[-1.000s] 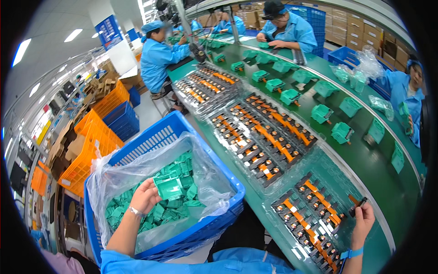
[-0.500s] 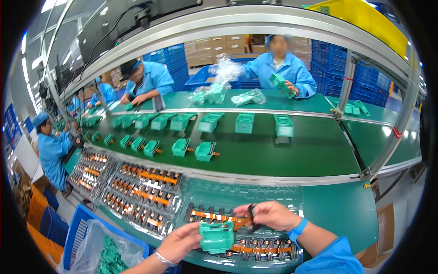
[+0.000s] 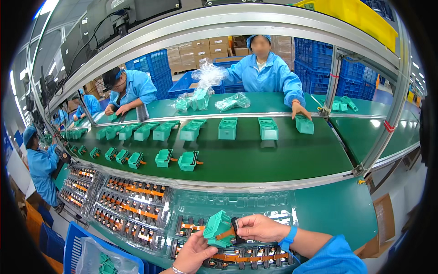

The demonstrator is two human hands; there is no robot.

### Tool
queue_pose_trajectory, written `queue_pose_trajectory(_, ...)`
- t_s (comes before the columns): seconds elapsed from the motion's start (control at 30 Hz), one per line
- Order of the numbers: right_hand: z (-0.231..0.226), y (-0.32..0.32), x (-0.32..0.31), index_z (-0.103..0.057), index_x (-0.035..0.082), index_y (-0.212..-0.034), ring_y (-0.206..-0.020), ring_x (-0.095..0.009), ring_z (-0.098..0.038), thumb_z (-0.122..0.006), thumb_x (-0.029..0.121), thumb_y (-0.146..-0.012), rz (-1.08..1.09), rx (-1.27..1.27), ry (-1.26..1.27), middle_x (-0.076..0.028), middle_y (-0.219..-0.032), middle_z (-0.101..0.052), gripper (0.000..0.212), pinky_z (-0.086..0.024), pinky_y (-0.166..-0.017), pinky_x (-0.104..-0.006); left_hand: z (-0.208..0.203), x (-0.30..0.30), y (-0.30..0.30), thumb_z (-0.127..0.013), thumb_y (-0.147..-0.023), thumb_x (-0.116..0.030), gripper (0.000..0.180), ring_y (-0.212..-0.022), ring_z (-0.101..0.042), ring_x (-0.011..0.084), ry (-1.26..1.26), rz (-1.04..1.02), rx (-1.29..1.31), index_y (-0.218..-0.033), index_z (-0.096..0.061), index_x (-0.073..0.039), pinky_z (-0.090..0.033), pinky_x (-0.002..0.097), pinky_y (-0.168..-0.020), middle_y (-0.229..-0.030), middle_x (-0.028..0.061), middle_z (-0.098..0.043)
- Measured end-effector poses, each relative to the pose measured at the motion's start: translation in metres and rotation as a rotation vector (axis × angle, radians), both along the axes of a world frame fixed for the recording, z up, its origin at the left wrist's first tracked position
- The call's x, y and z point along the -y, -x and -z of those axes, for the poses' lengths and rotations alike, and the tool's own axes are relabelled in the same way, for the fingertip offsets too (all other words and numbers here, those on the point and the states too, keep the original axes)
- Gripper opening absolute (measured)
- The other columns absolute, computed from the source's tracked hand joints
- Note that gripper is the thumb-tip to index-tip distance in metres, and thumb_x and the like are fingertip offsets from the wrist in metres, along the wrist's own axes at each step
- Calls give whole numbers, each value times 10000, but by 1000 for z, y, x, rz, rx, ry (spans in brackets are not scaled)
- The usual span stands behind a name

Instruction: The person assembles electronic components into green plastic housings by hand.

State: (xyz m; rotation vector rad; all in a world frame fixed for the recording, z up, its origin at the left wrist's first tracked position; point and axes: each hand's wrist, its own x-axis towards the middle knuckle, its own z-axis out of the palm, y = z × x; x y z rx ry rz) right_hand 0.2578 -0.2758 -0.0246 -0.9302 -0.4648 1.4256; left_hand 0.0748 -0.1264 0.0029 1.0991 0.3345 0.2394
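Fingers of my left hand (image 3: 194, 251) cup a boxy green plastic housing (image 3: 218, 228); my right hand (image 3: 258, 227) pinches a black part with orange strip (image 3: 230, 232) into it.

Green conveyor belt (image 3: 273, 157), green housings (image 3: 189, 160), clear component trays (image 3: 132, 201)

A single head view looks down and forward from close above the near bench (image 3: 337, 214), across the belt (image 3: 273, 155) to the far workers.
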Motion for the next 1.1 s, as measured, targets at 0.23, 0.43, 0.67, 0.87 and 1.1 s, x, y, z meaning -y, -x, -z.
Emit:
queue_pose_trajectory(0.23, -8, 10, -2, -570, 51, -830, -1078, -108, -456, -605, 183, -872, -57, 458, -124, 8, -973, -536, 143, -343, -937, -270, 4, -2, 3, -566, -814, 33, 319, -992, -541, 165, -176, 12, -100, -1115, -473, -17, -442, 291, -869, -1055, 67, -564)
queue_pose_trajectory(0.43, -10, 7, 1, -575, 39, -841, -1117, -129, -446, -587, 154, -882, -63, 248, -163, -49, -1110, -550, 123, -356, -933, -270, 28, -22, 5, -494, -896, -59, 129, -961, -580, 180, 150, -123, -49, -1024, -511, -54, -481, 386, -850, -1024, 76, -593)
queue_pose_trajectory(0.67, 14, -4, 3, -548, 11, -982, -870, -131, -572, -546, 124, -898, 97, -111, -181, -81, -1035, -573, 140, -508, -738, -290, 16, -29, 2, -447, -933, -174, 240, -1067, -556, 249, 392, -52, -19, -1129, -501, -47, -453, 445, -913, -1137, 100, -578)
queue_pose_trajectory(0.87, 13, -11, 0, -542, -1, -1033, -909, -173, -587, -510, 104, -911, 234, -132, -155, -86, -992, -574, 164, -530, -810, -351, 20, -30, 2, -468, -920, -168, 290, -1094, -541, 251, 390, -18, 17, -1181, -478, -43, -428, 456, -943, -1185, 94, -556)
queue_pose_trajectory(1.1, 12, -12, 1, -549, -8, -1006, -906, -177, -592, -529, 80, -898, 284, -121, -148, -86, -977, -577, 140, -527, -825, -366, 21, -30, 1, -488, -896, -109, 288, -1104, -533, 255, 375, -15, 44, -1171, -484, -24, -418, 456, -955, -1175, 109, -560)
